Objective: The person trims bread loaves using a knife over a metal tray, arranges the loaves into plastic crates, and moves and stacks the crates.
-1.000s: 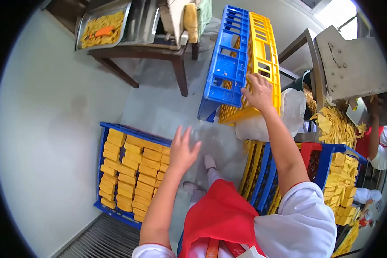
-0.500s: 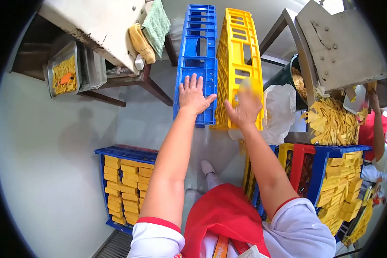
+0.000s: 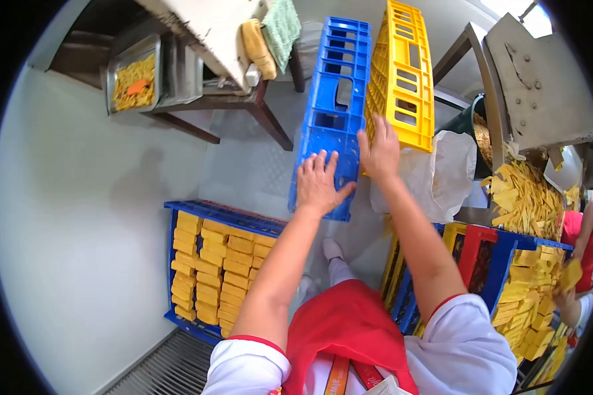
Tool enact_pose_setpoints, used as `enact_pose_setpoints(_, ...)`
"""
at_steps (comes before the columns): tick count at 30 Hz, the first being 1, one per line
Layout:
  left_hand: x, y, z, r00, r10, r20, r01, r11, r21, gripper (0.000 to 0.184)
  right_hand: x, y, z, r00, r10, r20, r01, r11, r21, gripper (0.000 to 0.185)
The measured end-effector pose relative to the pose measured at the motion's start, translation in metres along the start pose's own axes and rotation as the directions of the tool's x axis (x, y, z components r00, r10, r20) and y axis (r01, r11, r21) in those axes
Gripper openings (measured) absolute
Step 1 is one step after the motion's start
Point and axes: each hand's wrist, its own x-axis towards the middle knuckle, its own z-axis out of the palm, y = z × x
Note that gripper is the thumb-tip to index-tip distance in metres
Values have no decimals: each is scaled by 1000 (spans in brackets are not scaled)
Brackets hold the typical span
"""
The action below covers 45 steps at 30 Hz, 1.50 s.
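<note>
Far left there's a metal tray (image 3: pixel 157 69) of yellow bits, and nearer, a crate (image 3: pixel 224 216) packed with yellow blocks. In the middle, a blue crate (image 3: pixel 319 137) stands on its side, left hand (image 3: pixel 318 189) spread over its near end. Right hand (image 3: pixel 381 157) is open too, beside its right edge; can't tell if it's touching. Yellow crate (image 3: pixel 390 69)'s just right, farther off.

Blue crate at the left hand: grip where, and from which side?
Probably the larger cutout in the upward-facing side of the blue crate, hooked from above: it stands on edge, and the yellow crate stands close on its right.
</note>
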Motion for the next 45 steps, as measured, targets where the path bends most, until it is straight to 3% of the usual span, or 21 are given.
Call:
enact_pose_setpoints(2,-34,8,-2,1000,-3,-19,2,999,-46,81,-58,-11,11,980,199,3,-198,974,111,57)
enact_pose_setpoints(4,-71,14,-1,999,-15,-42,13,999,-50,82,-102,-8,19,795,502,341,-599,739,309,53)
enact_pose_setpoints(7,-118,23,-13,998,-32,-61,28,998,-65,78,-143,-39,-13,736,491,467,-642,726,248,51)
enact_pose_setpoints(10,-142,30,-45,996,-51,76,63,986,-156,60,-184,-49,-14,780,480,401,-598,760,254,45)
enact_pose_setpoints(13,-140,22,-38,995,6,96,22,957,-289,57,-225,-65,-29,798,441,412,-574,765,292,43)
enact_pose_setpoints(14,-136,26,-33,997,23,-71,-45,941,-335,53,-236,-70,-33,820,397,412,-546,758,356,42)
enact_pose_setpoints(15,-130,32,-34,997,22,-78,-47,942,-332,53,-249,-72,-35,824,390,410,-540,761,361,42)
enact_pose_setpoints(19,-109,59,-26,994,-96,54,107,954,-278,64,-295,-90,-58,766,438,471,-590,770,243,43)
enact_pose_setpoints(21,-109,72,-15,930,-286,230,329,928,-175,71,-311,-96,-71,717,467,517,-624,761,177,44)
enact_pose_setpoints(22,-109,77,-10,928,-285,240,330,928,-173,71,-320,-96,-75,708,468,529,-627,761,166,45)
enact_pose_setpoints(25,-108,82,-2,776,-444,449,550,824,-135,58,-326,-99,-88,688,473,551,-643,749,161,45)
enact_pose_setpoints(28,-118,76,-12,802,-484,351,551,826,-118,49,-324,-90,-100,710,282,645,-513,835,201,42)
enact_pose_setpoints(29,-119,71,-21,804,-497,327,552,828,-99,47,-324,-86,-107,715,288,637,-517,831,205,42)
enact_pose_setpoints(31,-131,61,-48,814,-518,263,552,831,-74,45,-328,-81,-130,482,344,806,-856,381,349,43)
enact_pose_setpoints(36,-192,47,-121,849,-514,122,527,842,-118,42,-405,4,-142,289,552,782,-947,287,148,36)
enact_pose_setpoints(39,-241,47,-161,866,-500,27,491,838,-236,38,-437,34,-149,305,592,746,-944,291,156,34)
enact_pose_setpoints(40,-255,49,-177,860,-510,19,499,834,-236,38,-443,43,-147,277,613,740,-938,341,67,33)
enact_pose_setpoints(42,-284,49,-206,824,-566,10,511,736,-444,34,-458,66,-137,250,625,739,-915,402,-30,32)
enact_pose_setpoints(43,-301,42,-213,842,-529,-108,407,752,-518,33,-470,83,-125,345,611,712,-835,546,-64,34)
enact_pose_setpoints(44,-317,38,-231,806,-591,1,478,650,-590,37,-475,89,-117,439,577,689,-731,675,-99,37)
enact_pose_setpoints(45,-328,44,-251,791,-612,-25,427,580,-694,40,-464,83,-119,443,557,702,-717,690,-95,37)
